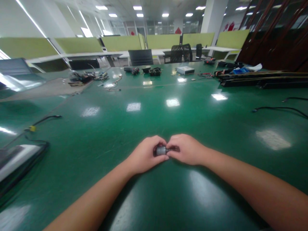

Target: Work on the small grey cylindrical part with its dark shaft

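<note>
A small dark cylindrical part with a grey metallic band (161,150) lies between my hands, low over the green table (154,122). My left hand (148,153) is curled round it, thumb in front and fingers behind. From its right end a thin dark piece (173,148) runs into my right hand (186,149), whose thumb and fingers pinch it. The fingertips of both hands meet or nearly meet at the middle. What the part is cannot be made out.
At the left edge sits a grey-white device (18,160) with a black cable. Black cables (279,108) lie at the right. Long dark bars (262,79) are stacked at the back right. Farther back stand a silver box (185,70), dark parts (151,71) and tangled parts (88,77).
</note>
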A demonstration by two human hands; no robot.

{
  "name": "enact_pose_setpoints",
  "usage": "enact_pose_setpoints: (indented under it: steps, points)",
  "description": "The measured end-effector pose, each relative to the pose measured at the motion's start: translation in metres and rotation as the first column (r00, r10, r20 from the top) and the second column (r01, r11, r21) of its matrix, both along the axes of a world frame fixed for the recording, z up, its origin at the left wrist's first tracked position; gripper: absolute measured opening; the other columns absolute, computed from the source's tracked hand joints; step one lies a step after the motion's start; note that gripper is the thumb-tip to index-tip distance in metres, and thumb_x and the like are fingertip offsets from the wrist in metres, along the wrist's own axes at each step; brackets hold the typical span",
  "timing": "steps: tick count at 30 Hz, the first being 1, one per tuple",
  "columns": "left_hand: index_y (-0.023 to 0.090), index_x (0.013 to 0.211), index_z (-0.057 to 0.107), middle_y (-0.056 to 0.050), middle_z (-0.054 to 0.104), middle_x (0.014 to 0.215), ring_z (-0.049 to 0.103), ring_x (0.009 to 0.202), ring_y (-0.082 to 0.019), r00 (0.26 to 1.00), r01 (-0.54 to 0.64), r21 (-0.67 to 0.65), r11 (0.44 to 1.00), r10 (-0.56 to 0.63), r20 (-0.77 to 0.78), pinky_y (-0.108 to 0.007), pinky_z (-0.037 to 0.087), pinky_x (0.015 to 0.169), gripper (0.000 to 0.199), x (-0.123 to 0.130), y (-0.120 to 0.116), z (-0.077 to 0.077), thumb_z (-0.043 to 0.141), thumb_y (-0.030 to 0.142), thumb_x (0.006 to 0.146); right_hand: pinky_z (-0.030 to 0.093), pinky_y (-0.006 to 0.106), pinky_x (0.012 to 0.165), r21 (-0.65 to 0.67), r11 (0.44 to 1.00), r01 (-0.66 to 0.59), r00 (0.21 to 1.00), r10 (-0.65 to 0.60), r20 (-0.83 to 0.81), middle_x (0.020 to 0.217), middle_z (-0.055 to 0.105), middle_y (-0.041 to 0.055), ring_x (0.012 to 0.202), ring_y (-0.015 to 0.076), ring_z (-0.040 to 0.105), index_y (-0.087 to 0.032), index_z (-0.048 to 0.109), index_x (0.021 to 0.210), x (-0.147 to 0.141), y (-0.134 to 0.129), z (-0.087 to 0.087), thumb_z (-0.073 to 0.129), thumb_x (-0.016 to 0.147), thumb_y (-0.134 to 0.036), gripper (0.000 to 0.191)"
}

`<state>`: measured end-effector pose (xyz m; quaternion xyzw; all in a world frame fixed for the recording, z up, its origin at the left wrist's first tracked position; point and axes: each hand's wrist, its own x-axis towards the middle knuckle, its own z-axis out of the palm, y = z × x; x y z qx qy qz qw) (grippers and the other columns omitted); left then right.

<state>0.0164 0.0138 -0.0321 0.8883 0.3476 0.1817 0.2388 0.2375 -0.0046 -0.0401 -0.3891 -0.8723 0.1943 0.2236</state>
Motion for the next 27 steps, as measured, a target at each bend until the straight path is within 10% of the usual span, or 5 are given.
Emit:
enact_pose_setpoints:
  steps: [27]
  points:
    - [0.021, 0.099, 0.066, -0.003, 0.067, 0.094, 0.061, 0.086, -0.019, 0.998, 0.063, 0.013, 0.998, -0.063, -0.005, -0.031, 0.044, 0.077, 0.021, -0.0014, 0.0013, 0.0011, 0.073, 0.033, 0.084, 0.043, 0.029, 0.077, 0.033, 0.998, -0.053, 0.999, 0.053, 0.006, 0.088, 0.070, 0.0035, 0.082, 0.0163, 0.061, -0.018, 0.074, 0.095, 0.0026, 0.0003, -0.0008, 0.067, 0.088, -0.025, 0.012]
